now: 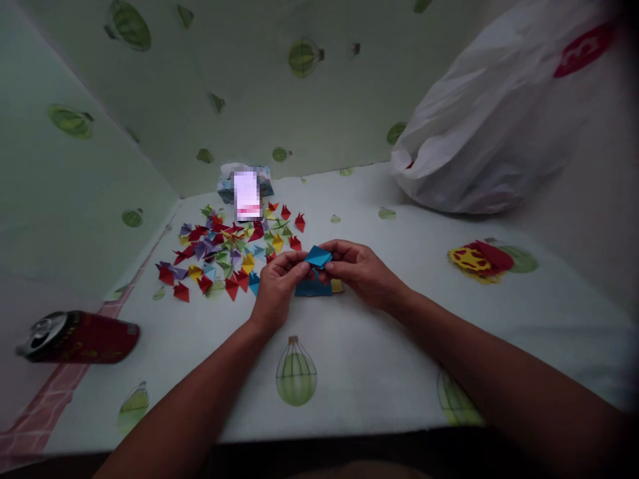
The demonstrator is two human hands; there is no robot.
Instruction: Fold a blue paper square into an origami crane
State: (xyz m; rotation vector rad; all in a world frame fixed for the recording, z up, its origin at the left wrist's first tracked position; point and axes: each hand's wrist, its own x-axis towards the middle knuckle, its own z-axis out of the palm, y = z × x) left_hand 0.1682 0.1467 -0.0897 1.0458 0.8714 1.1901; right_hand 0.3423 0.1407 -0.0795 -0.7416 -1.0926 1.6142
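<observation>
A small blue piece of folded origami paper (pixel 318 257) is held up between both hands. My left hand (pixel 280 283) pinches its left edge with thumb and fingers. On the opposite edge, my right hand (pixel 367 269) grips it the same way. Below the hands, a stack of square paper (pixel 313 289) lies on the table, blue on top with yellow showing at the right. Many folded paper cranes (pixel 232 249) in red, yellow, green, blue and purple are spread just left of and beyond my left hand.
A phone with a lit, blurred screen (pixel 247 195) leans against a tissue box (pixel 225 184) at the back. A red can (pixel 82 337) stands at left. To the right are a white plastic bag (pixel 479 133) and red and yellow paper cutouts (pixel 479 259). Walls border the table.
</observation>
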